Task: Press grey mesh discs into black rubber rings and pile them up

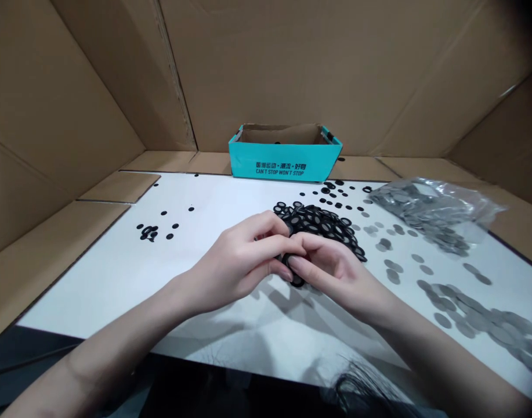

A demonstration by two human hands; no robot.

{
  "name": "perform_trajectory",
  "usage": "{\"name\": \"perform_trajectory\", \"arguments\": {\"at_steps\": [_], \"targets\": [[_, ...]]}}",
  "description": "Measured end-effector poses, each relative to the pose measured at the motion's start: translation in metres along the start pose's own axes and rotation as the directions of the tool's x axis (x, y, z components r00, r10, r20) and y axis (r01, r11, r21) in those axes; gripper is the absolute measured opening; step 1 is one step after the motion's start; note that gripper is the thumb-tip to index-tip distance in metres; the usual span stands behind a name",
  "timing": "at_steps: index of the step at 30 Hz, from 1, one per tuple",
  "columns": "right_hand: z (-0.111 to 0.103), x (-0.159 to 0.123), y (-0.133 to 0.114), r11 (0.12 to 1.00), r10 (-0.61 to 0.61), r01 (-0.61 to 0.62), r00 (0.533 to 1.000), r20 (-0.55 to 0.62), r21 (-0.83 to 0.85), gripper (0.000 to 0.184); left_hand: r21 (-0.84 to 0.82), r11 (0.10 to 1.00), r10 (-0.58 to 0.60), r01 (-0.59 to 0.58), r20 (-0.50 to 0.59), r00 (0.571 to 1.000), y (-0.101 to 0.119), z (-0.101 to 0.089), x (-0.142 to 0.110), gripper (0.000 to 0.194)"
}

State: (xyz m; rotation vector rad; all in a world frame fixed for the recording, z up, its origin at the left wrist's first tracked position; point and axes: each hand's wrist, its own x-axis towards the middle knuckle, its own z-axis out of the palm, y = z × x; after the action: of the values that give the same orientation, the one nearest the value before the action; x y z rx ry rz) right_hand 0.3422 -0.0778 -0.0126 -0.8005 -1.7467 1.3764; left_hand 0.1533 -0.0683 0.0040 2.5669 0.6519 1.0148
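My left hand [243, 255] and my right hand [333, 270] meet at the near edge of a pile of black rings [322, 223], many with grey centres. Between their fingertips, both pinch a small black ring [286, 259], mostly covered by the fingers. Just below the fingertips shows another dark ring [297, 281]; whether it is held or lies on the table I cannot tell. Flat grey discs [448, 305] are scattered over the right side of the white table [118, 278].
A turquoise box [285, 162] with an open top stands at the back. To the right lies a clear plastic bag [426, 203] of grey discs. Small black pieces [149, 233] are strewn at left, others [330, 188] behind the pile. Cardboard walls [292, 69] enclose the table.
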Motion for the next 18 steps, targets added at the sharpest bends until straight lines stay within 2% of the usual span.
{"name": "perform_trajectory", "arguments": {"at_steps": [5,7,10,15,18], "targets": [[-0.001,-0.001,0.005,0.998,0.047,-0.050,0.993,-0.111,-0.025,0.018,0.000,0.992,-0.122,0.123,-0.072,0.990,0.001,0.000,-0.001,0.011],[0.000,-0.003,0.008,0.997,0.034,-0.046,0.985,-0.168,-0.067,0.016,-0.003,0.985,-0.172,0.172,-0.034,0.984,0.002,0.001,-0.002,0.012],[0.001,-0.004,0.010,0.982,-0.050,0.009,0.975,-0.218,-0.187,0.012,-0.030,0.979,-0.200,0.202,0.054,0.978,0.004,0.000,-0.002,0.022],[-0.001,-0.004,0.006,0.912,-0.208,0.133,0.965,-0.158,-0.387,0.006,-0.044,0.982,-0.173,0.182,0.156,0.973,0.006,-0.008,0.003,0.026],[-0.003,-0.004,0.005,0.863,-0.273,0.204,0.958,-0.087,-0.462,0.005,0.023,0.987,-0.158,0.157,0.231,0.960,0.005,-0.013,0.007,0.024]]}}
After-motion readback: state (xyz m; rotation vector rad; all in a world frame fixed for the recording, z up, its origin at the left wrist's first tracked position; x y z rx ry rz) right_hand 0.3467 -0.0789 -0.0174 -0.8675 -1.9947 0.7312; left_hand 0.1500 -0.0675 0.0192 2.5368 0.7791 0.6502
